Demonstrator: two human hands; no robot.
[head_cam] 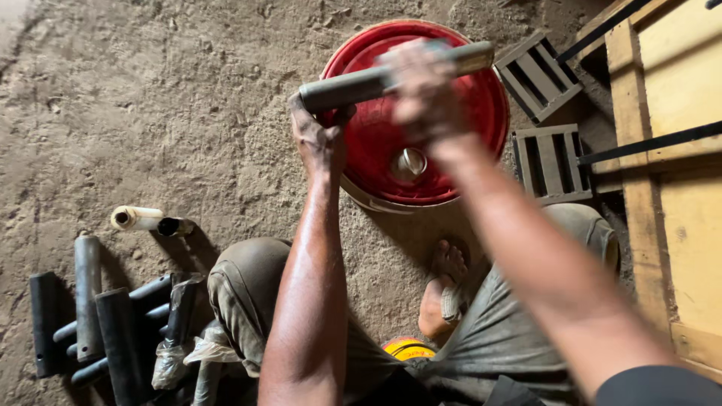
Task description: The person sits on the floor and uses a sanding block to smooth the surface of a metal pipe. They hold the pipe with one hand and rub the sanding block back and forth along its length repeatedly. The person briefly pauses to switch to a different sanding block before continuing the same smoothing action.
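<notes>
I hold a grey metal tube [353, 86] level over a red bucket lid [376, 143]. My left hand [320, 139] grips the tube's left end from below. My right hand [425, 90], blurred, wraps around the tube's middle and right part. The lid has a small metal cap [410, 162] near its centre and sits on a white bucket rim. My knees and a bare foot [444, 289] show below.
Several dark and grey tubes [113, 323] lie on the dirt floor at the lower left, with a cream roll [135, 218] above them. Two slotted grey blocks [549, 162] and a yellow wooden frame [677, 188] stand at the right.
</notes>
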